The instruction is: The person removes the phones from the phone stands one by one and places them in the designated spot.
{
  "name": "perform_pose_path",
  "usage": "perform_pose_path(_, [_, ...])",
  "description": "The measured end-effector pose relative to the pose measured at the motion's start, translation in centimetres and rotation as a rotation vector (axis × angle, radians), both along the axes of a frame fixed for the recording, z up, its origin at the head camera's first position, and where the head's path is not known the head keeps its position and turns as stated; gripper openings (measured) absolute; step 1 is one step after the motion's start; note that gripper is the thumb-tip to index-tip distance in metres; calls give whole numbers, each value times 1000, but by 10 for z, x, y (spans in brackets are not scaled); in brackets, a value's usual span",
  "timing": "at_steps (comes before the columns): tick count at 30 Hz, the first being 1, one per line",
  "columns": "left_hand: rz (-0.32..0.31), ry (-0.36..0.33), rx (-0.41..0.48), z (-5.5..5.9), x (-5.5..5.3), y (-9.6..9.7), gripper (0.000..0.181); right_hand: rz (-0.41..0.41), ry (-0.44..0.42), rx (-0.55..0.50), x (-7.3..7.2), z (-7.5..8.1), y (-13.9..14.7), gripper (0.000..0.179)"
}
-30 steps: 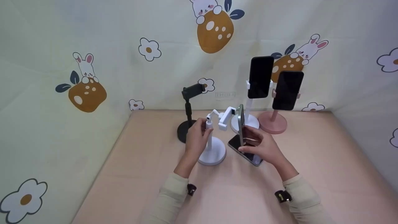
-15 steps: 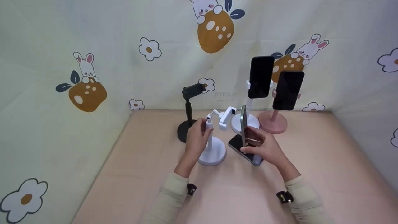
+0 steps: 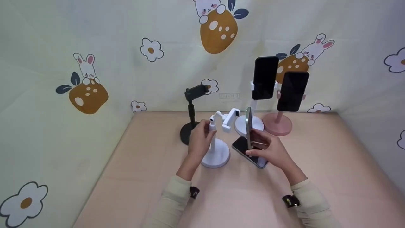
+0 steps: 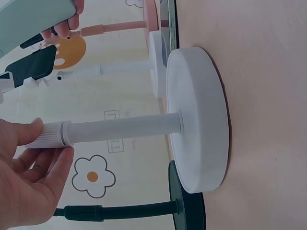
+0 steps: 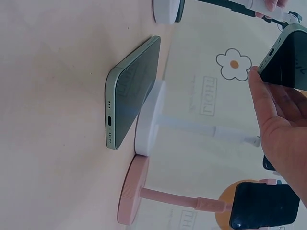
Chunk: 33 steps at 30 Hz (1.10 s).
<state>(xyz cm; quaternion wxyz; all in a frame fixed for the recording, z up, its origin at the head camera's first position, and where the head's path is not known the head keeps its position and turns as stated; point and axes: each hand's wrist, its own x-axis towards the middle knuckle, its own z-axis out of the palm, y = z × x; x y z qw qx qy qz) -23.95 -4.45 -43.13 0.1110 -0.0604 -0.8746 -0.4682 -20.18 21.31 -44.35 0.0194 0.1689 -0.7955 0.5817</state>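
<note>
Short of the far edge of the peach-coloured surface (image 3: pixel 237 199), your left hand (image 3: pixel 199 141) is half closed, thumb and fingers curled around the ribbed collar (image 4: pixel 53 135) atop the post of the near white stand (image 3: pixel 216 155), which rises upright from its round base. Your right hand (image 3: pixel 270 147), also half closed, grips the lower part of a pale green phone (image 3: pixel 249 126), holding it upright above the surface and almost edge-on to the head view, near the stand's white clamp (image 3: pixel 230 120) but apart from it. Below your right hand, a second phone (image 5: pixel 134 91) lies flat, screen up, between the near white stand and the far white stand (image 3: pixel 242 125). Close to the far edge, the far white stand carries a dark-screened phone (image 3: pixel 265 77); just beside it, toward the far right corner, a pink stand (image 3: pixel 278 125) bears another phone (image 3: pixel 293 91). Nearer the far left corner, a black stand (image 3: pixel 186 133) stands partly hidden behind your left hand. Pale sleeves (image 3: pixel 311 205) cover your forearms, and a backdrop (image 3: pixel 177 72) printed with rabbits, orange fruit and flowers rises beyond the far edge.
</note>
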Motion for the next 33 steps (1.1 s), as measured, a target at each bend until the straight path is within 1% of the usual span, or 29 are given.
perform_pose_path(9, [-10,41,14,0,1,-1,29,-9,-20,9,2,0,1,76])
perform_pose_path(19, [-8,30,44,3,0,1,29,-25,-31,40,0,-1,5,77])
perform_pose_path(26, [-8,4,67,6,-3,4,28,-24,-44,43,1,-1,8,79])
perform_pose_path(29, [-19,10,85,7,-6,6,27,-33,-53,40,2,-1,10,80])
perform_pose_path(33, [-38,34,107,9,-11,9,27,-35,-52,36,2,-2,10,79])
